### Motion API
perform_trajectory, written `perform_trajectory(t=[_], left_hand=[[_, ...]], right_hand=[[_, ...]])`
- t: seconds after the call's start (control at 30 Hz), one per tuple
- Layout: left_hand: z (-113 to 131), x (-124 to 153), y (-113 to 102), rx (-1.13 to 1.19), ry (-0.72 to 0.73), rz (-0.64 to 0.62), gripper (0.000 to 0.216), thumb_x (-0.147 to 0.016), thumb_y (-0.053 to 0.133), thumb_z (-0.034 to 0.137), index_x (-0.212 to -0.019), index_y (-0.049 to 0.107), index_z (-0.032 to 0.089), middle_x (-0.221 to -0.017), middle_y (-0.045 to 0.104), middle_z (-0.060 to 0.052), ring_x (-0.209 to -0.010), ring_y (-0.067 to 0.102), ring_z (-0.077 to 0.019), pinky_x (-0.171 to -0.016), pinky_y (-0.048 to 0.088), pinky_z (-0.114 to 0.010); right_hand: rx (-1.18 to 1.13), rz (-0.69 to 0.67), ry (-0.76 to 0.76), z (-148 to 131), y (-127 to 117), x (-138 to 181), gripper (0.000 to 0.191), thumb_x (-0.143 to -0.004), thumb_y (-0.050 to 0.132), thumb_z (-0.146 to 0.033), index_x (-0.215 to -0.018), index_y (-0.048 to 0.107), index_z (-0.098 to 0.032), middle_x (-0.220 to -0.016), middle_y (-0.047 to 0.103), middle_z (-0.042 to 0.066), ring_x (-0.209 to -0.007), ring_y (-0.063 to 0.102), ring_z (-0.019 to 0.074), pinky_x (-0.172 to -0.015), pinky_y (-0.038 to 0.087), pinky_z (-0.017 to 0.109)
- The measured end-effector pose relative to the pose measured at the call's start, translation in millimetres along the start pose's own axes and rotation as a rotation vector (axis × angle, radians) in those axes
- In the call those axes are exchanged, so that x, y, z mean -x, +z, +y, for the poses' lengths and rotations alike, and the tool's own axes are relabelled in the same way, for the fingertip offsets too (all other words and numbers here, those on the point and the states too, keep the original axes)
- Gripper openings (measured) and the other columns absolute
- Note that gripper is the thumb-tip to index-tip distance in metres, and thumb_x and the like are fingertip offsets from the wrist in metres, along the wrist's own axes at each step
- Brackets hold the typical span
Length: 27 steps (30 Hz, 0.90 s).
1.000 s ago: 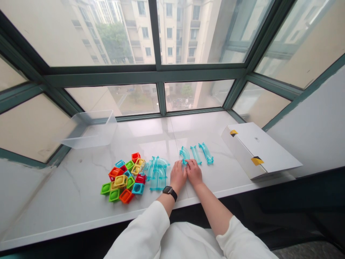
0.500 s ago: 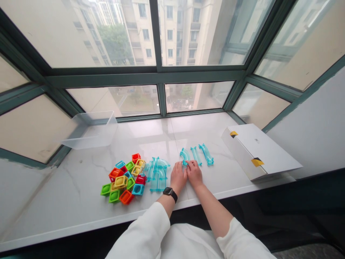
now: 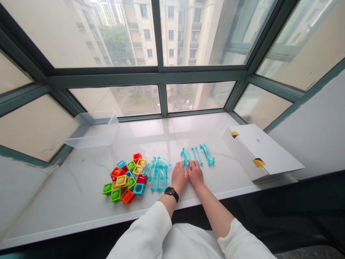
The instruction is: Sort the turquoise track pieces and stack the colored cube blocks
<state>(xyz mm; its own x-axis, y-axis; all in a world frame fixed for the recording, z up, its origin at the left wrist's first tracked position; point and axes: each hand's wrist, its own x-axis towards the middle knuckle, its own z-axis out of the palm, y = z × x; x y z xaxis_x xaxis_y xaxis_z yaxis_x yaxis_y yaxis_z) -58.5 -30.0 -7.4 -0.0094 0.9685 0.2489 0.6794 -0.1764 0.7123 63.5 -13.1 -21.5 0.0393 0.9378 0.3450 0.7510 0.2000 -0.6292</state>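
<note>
Right hand (image 3: 195, 174), fingers drawn narrow, touches the lower end of a curved teal track (image 3: 183, 154) at 11 o'clock; left hand (image 3: 179, 177), fingers together, holds nothing visible on the tabletop (image 3: 81, 190), with coloured blocks (image 3: 124, 181) at 9 o'clock.

Left hand (image 3: 179, 177), right hand (image 3: 195, 174), side by side

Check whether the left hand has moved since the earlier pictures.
No, the left hand holds the same gap from the pile of clear blue track pieces.
</note>
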Motion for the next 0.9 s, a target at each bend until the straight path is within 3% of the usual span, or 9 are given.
perform_trajectory(t=[0.9], left_hand=[[-2.0, -0.8, 0.8, -0.049, 0.013, 0.022, 0.038, -0.097, 0.054, 0.017, -0.134, 0.056, 0.021, -0.124, 0.063, -0.014, -0.118, 0.061, -0.0287, -0.105, 0.053, -0.048]], right_hand=[[-0.004, 0.018, 0.037, -0.3, 2.4, 0.4, 0.042, -0.095, 0.05, -0.015, -0.134, 0.062, -0.02, -0.123, 0.065, 0.012, -0.103, 0.069, 0.0239, -0.084, 0.058, 0.035]])
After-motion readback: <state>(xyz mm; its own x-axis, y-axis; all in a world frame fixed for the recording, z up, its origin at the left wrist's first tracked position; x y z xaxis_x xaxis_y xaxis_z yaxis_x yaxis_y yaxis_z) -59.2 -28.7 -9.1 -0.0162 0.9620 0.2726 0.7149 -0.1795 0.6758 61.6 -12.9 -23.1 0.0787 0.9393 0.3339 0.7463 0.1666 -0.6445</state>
